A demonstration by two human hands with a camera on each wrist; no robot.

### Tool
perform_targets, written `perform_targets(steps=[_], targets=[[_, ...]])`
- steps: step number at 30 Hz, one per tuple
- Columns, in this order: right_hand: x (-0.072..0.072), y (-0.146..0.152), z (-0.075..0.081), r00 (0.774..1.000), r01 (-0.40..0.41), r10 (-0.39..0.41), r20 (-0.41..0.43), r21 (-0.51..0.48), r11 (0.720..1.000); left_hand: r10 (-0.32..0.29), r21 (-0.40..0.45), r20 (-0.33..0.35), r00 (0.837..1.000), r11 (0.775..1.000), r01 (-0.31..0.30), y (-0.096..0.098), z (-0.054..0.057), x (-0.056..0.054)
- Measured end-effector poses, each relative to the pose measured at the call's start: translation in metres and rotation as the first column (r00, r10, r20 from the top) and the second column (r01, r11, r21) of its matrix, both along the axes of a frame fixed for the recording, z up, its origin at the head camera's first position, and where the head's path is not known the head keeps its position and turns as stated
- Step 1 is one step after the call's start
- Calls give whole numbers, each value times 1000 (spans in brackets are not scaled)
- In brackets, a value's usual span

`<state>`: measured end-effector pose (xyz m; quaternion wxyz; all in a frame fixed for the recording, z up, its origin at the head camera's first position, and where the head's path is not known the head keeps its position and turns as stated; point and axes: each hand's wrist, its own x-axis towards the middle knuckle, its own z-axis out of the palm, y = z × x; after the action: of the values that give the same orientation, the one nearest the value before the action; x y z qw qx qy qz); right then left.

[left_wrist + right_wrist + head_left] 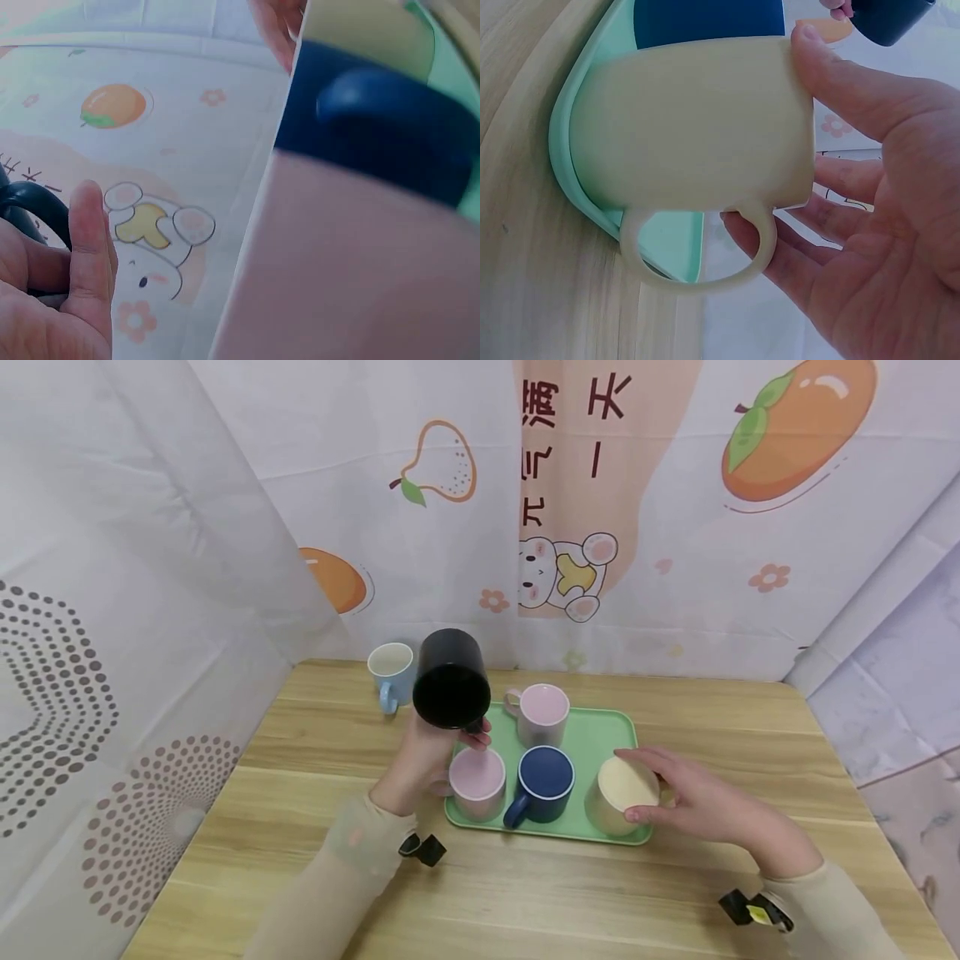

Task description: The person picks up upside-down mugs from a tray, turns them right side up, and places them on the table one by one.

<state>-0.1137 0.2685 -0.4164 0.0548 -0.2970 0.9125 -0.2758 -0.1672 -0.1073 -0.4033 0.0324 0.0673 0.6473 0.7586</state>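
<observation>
My left hand (426,756) holds a black mug (450,672) in the air, over the left end of the green tray (600,727). The mug's dark mouth faces me, and in the left wrist view its handle (36,196) loops by my fingers. At the tray's right end, my right hand (708,800) grips a cream mug (624,793) near its top, thumb on the near side and fingers on the far side. The cream mug's handle (705,286) shows in the right wrist view. Left of it in the tray stands a navy mug (546,781).
A pink mug (477,781) stands at the tray's front left, below the black mug, and another pink mug (542,717) stands at the back. On the wooden table (300,752), a light blue mug (393,670) is at the back left. A printed curtain (450,543) hangs behind.
</observation>
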Motion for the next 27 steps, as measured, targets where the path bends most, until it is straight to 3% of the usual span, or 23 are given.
perform_targets(steps=[5, 11, 19, 27], targets=[[0, 0, 0, 1000, 12, -12, 6, 5, 1000, 21, 79, 116, 993, 996, -30, 10, -2, 0], [-2, 0, -1, 1000, -4, 4, -2, 7, 1000, 3, 103, 258, 966, 994, -31, 15, -3, 2], [-4, 1, 3, 999, -39, 40, -25, 11, 999, -29, 113, 283, 959, 994, -3, 22, -10, 3], [-6, -6, 13, 1000, 6, -7, 22, 61, 998, -81, 116, 282, 956, 992, 50, 26, -16, 5]])
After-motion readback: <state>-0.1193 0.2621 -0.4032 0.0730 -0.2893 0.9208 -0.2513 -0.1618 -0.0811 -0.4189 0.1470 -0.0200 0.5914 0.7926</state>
